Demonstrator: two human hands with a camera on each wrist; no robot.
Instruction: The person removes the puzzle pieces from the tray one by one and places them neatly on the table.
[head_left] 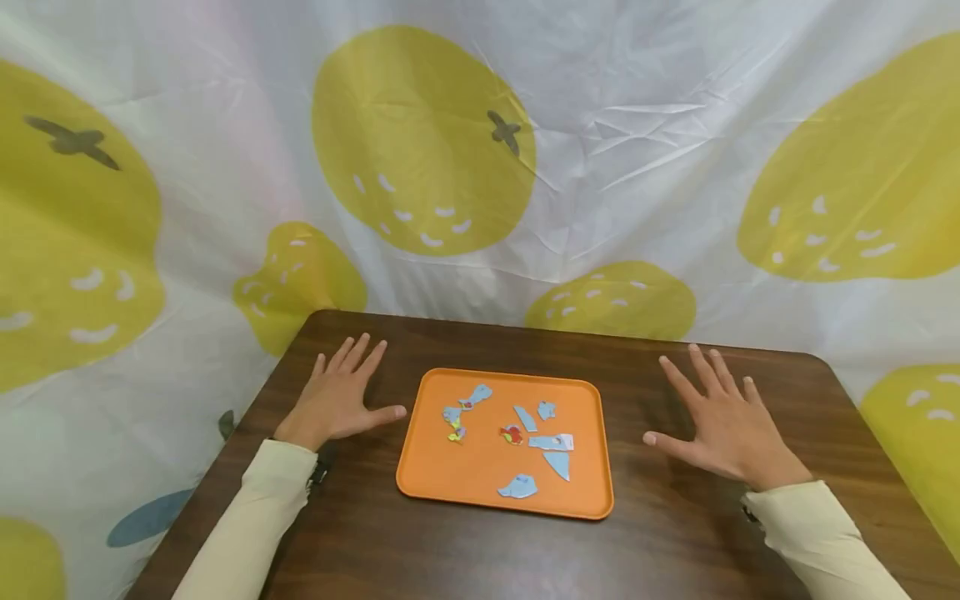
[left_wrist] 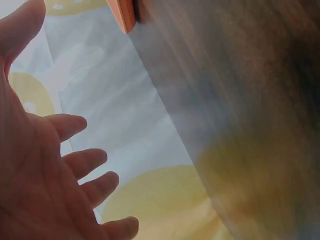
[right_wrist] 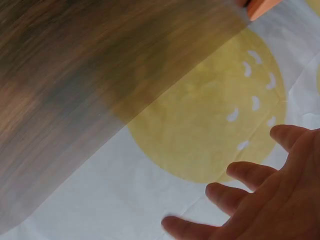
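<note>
An orange tray lies on the dark wooden table between my hands. On it are scattered several light-blue paper-like pieces with torn or cut outlines, among them a piece with a pale pink end, a triangular piece and a piece near the front rim. A small red piece sits near the middle. My left hand, fingers spread, is left of the tray and holds nothing. To the right of the tray, my right hand is also spread and holds nothing. Both wrist views show spread fingers.
The brown table has rounded far corners. Behind and beside it hangs a white curtain printed with large yellow fruit shapes, close to the table's back edge.
</note>
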